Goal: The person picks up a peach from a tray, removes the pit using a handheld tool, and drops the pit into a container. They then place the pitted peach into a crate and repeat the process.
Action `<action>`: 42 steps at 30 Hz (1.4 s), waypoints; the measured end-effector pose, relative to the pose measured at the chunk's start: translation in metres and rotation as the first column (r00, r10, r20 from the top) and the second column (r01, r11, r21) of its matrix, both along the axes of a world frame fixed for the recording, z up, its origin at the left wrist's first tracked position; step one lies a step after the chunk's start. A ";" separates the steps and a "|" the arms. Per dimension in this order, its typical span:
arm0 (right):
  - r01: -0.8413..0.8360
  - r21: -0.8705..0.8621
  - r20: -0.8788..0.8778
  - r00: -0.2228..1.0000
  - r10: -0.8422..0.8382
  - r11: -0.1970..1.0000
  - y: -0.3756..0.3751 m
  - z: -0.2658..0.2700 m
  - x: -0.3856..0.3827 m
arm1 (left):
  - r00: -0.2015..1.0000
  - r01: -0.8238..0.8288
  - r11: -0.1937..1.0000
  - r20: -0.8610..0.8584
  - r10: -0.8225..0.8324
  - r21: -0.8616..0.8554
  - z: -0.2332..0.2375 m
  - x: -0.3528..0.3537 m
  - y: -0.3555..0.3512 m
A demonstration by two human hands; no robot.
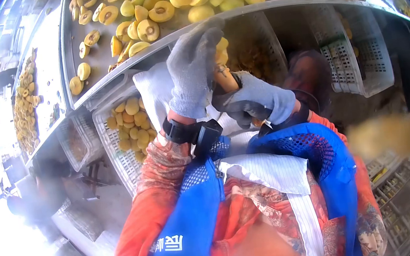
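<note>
My left hand (pixel 191 70), in a grey glove, is raised by the edge of the metal table and closed around a yellow peach piece (pixel 222 48). Just below it, my right hand (pixel 263 100), gloved too, has its fingers wrapped around a short wooden-handled tool (pixel 225 78). The tool's top end meets the fruit close to the left fingers; its working tip is hidden. Halved yellow peaches (pixel 161 11), several with brown pits or pit hollows showing, lie spread over the metal table (pixel 101 48) ahead of both hands.
Under the table at left stands a white crate (pixel 116 160) holding yellow peach pieces (pixel 134 119). Other white crates (pixel 370 62) sit beneath the table at right. More fruit (pixel 27 104) lies on a bright surface far left. A blurred tan object (pixel 392 135) is at right.
</note>
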State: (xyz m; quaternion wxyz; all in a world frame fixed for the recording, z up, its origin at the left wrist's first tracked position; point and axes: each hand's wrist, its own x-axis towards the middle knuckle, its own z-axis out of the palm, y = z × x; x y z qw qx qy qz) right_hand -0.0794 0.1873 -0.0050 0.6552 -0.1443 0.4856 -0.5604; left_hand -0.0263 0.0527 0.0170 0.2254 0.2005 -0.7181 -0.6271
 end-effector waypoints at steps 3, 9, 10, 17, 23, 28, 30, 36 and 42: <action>0.039 -0.042 0.188 0.982 -0.030 0.998 0.003 0.009 -0.002 | 0.986 0.167 0.925 -0.058 -0.156 0.341 -0.015 -0.007 -0.014; -0.033 -0.008 0.213 0.977 0.034 0.999 -0.002 -0.007 0.000 | 0.997 0.069 0.997 -0.036 -0.067 0.043 -0.042 -0.004 -0.015; -0.042 0.022 0.167 0.985 0.038 0.999 -0.004 -0.004 0.000 | 0.997 0.014 0.996 -0.073 -0.020 -0.087 -0.049 -0.003 -0.015; 0.019 -0.295 0.575 0.802 0.161 0.955 -0.012 -0.030 -0.005 | 0.997 -0.075 0.939 0.015 0.074 0.335 -0.029 0.006 -0.035; 0.031 0.009 -0.447 0.894 -0.023 0.999 0.004 -0.068 -0.044 | 0.879 -0.259 0.958 0.381 0.285 -0.121 -0.010 0.120 -0.179; 0.239 0.243 -0.651 0.759 -0.024 0.940 -0.010 -0.087 -0.042 | 0.811 -0.396 0.899 0.389 0.437 -0.185 -0.052 0.090 -0.295; 0.220 0.271 -0.697 0.716 0.034 0.937 -0.016 -0.089 -0.042 | 0.860 -0.322 0.940 0.379 0.341 -0.114 -0.070 0.045 -0.308; 0.212 0.259 -0.801 0.593 0.087 0.942 -0.032 -0.081 -0.039 | 0.768 0.256 0.852 0.631 0.108 -0.458 -0.141 -0.019 -0.381; 0.013 -0.037 -0.905 0.423 -0.039 0.999 -0.078 -0.057 -0.030 | 0.958 -0.286 0.925 0.082 0.275 0.251 -0.080 0.026 -0.297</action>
